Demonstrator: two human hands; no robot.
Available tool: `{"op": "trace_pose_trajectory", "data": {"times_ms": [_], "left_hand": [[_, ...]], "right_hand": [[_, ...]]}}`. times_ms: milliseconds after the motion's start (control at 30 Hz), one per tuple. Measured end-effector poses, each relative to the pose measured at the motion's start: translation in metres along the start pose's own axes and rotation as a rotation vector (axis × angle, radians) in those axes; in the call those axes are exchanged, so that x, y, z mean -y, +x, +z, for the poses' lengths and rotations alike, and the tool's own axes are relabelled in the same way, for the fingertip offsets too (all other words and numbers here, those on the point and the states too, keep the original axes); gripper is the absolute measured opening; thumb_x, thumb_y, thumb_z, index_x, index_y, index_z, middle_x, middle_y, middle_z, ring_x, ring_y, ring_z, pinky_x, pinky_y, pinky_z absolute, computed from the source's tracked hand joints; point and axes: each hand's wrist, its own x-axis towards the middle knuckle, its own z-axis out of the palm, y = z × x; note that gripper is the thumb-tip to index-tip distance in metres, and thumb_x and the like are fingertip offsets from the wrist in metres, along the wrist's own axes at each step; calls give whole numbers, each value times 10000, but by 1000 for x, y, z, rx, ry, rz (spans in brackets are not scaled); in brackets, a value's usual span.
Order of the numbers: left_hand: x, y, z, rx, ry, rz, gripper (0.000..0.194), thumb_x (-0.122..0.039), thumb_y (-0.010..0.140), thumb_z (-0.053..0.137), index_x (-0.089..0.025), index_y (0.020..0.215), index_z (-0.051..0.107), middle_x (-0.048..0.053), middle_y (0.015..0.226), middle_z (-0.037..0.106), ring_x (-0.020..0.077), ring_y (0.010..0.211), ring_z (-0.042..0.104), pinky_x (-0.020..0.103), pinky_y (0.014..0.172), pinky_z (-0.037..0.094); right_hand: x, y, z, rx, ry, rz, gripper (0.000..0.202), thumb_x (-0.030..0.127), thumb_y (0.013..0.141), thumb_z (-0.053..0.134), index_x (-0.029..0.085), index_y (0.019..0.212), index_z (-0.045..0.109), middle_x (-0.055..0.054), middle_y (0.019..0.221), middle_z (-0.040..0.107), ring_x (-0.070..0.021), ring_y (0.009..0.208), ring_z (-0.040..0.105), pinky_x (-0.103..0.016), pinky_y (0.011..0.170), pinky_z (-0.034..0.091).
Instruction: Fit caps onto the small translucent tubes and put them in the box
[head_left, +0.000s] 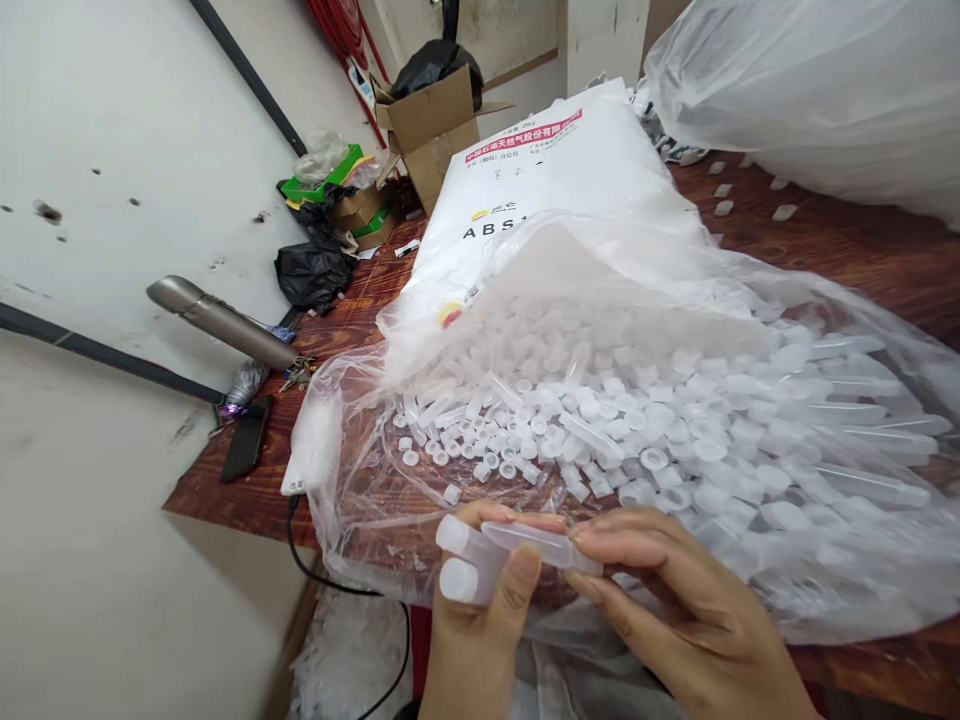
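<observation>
My left hand (484,620) is closed around several translucent plastic tubes; two capped ends (459,580) point left. Its thumb presses on another tube (529,543), which lies crosswise with its tapered end to the left. The fingertips of my right hand (660,590) pinch the right end of that same tube, where a cap seems to sit, partly covered by the fingers. Just beyond both hands, a big heap of small white caps (652,460) and clear tubes (870,485) lies in an open clear plastic bag (360,530).
A white printed sack (555,170) lies behind the heap on the wooden table (262,500). At left are a power bank (307,450) with a cable, a phone (246,440), keys and a metal cylinder (225,320). Cardboard boxes (431,130) stand farther back.
</observation>
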Motion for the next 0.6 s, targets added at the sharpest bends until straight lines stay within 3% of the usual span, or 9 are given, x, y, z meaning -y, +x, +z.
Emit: {"op": "trace_pose_trajectory", "data": {"times_ms": [133,300,433,467,533,600], "left_hand": [[-2,-9,7,-2,44,50,397,-503,813,866,-248,991,618,42,973,807,262,954,772,388,869,621],[2,-23,19,-38,104,105,386,-516,789,879,-251,960,656,35,966,771,256,941,746,362,820,618],[10,-35,33,-94,101,88,401,-530,801,869,-251,988,649,16,979,756,211,897,718,331,833,594],[11,-38,38,-95,111,85,398,-528,807,865,-254,996,648,7,971,754,199,875,712,321,825,588],[12,-43,46,-65,141,114,375,-524,824,852,-257,992,649,2,954,757,194,877,710,317,850,578],[13,-48,55,-21,163,157,351,-518,843,835,-248,968,649,17,940,767,210,921,717,337,914,567]], "right_hand": [[-1,-9,-2,4,51,50,180,254,985,703,312,1155,716,-42,1019,801,-210,889,797,-284,759,677],[-1,-21,-12,180,252,242,255,324,1132,402,353,1282,606,16,847,745,-134,600,736,-210,591,640],[-3,-29,-24,155,104,125,291,364,1100,484,375,1374,582,-54,1207,759,-207,1057,772,-286,850,656],[-3,-30,-28,143,90,116,290,376,1097,489,368,1366,596,-59,1191,761,-214,1074,765,-295,866,650],[-1,-32,-37,180,153,205,312,403,1122,409,342,1355,608,-22,864,753,-188,814,776,-271,731,650],[2,-34,-49,249,252,369,390,435,1141,309,319,1370,602,46,579,599,-172,537,674,-260,564,611]]}}
